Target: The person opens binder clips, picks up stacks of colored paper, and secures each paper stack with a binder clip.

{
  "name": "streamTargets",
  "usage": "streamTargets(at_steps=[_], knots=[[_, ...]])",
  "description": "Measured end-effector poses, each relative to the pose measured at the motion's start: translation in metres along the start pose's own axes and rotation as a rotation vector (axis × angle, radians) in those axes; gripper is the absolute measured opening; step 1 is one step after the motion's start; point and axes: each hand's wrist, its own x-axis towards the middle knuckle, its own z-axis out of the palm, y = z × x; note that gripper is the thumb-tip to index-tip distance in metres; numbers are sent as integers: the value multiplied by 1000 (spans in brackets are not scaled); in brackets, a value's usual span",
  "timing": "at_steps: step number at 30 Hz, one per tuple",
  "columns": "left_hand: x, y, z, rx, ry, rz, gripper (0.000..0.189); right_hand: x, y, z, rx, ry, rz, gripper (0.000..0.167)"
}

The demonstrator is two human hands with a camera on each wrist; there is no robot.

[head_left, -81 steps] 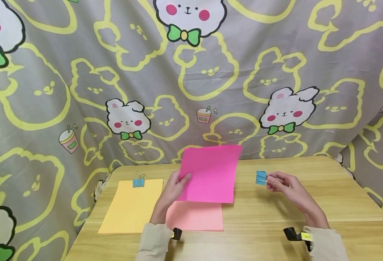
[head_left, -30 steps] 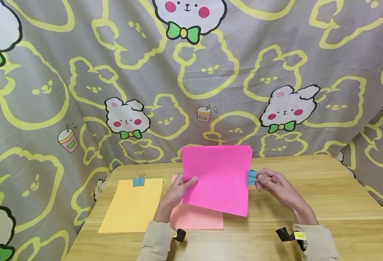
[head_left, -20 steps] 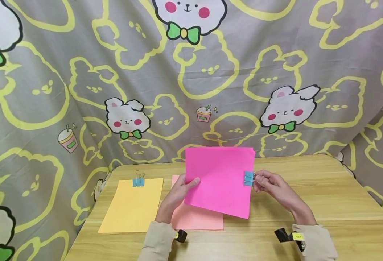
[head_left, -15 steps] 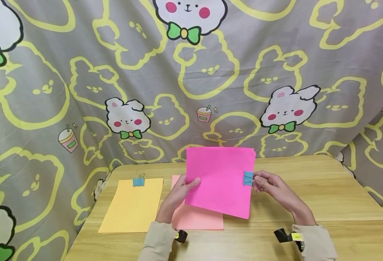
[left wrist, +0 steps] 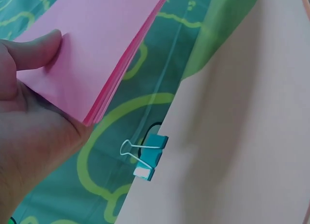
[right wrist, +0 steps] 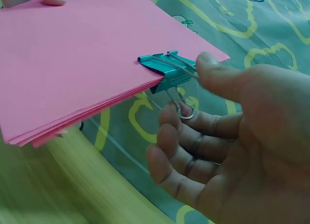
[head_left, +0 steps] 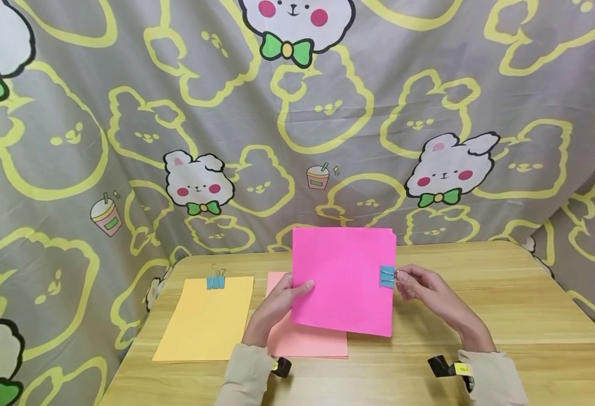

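A stack of hot pink paper (head_left: pixel 345 259) is raised over the table, and my left hand (head_left: pixel 276 301) grips its left edge, thumb on the front. On the right edge sits a blue binder clip (head_left: pixel 386 276), its body over the sheets. My right hand (head_left: pixel 429 287) pinches the clip's wire handles: in the right wrist view the thumb presses the upper handle (right wrist: pixel 186 68) and a fingertip touches the lower one (right wrist: pixel 186 112). The sheets fan slightly along their lower edge there.
At the left of the wooden table (head_left: pixel 520 304) lies yellow-orange paper (head_left: pixel 203 324) with another blue binder clip (head_left: pixel 215 282) on its top edge. Light pink paper (head_left: pixel 310 343) lies partly hidden behind the raised stack. A patterned curtain (head_left: pixel 358 84) hangs behind the table.
The right hand has brought the clip leftward onto the pink stack's right edge. The left hand has shifted the stack a little right and turned it to face the head camera.
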Motion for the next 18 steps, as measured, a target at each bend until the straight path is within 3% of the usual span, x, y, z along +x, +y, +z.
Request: streamTargets(at_steps=[7,11,18], knots=[[4,-3,3,-56,4,-26,27,0,-7,-1,-18,90,73,37],[6,-5,5,-73,8,-18,27,0,-8,-3,-11,108,62,38],[5,-6,11,-110,-49,-19,25,-5,-9,-7,126,232,37,37]])
